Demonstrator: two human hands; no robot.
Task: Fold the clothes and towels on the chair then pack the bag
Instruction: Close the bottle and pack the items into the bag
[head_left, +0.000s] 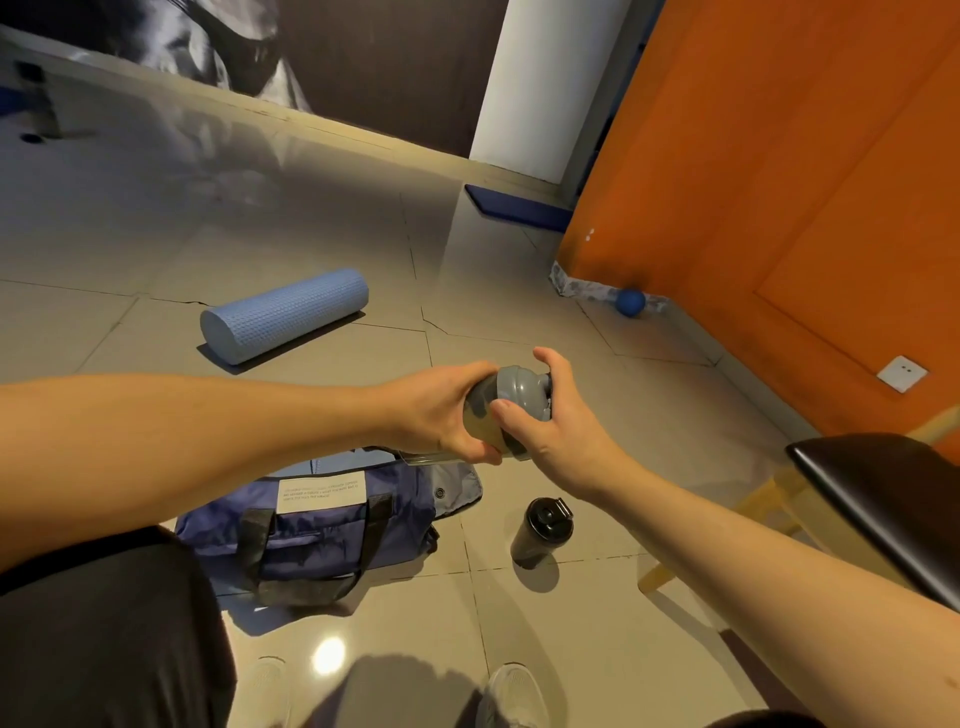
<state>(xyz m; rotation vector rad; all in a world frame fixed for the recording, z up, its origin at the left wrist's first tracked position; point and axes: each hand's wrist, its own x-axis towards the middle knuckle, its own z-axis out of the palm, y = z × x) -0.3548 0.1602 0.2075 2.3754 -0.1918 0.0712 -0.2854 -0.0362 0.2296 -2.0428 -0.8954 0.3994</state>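
Note:
Both hands hold a translucent shaker bottle (480, 400) with a grey lid (522, 387) in the air above the floor. My left hand (441, 410) grips the bottle's body. My right hand (558, 421) wraps its thumb and fingers round the grey lid. Below them a blue duffel bag (322, 535) with black straps and a white label lies on the tiled floor, its flap open at the right. The dark seat of the chair (878, 499) shows at the right edge; no clothes or towels are visible on it.
A black tumbler (540, 530) stands on the floor right of the bag. A light blue foam roller (285, 314) lies farther away. A blue ball (630, 301) rests against the orange wall (779, 182). A blue mat (519, 208) lies by the white pillar. My shoes show at the bottom.

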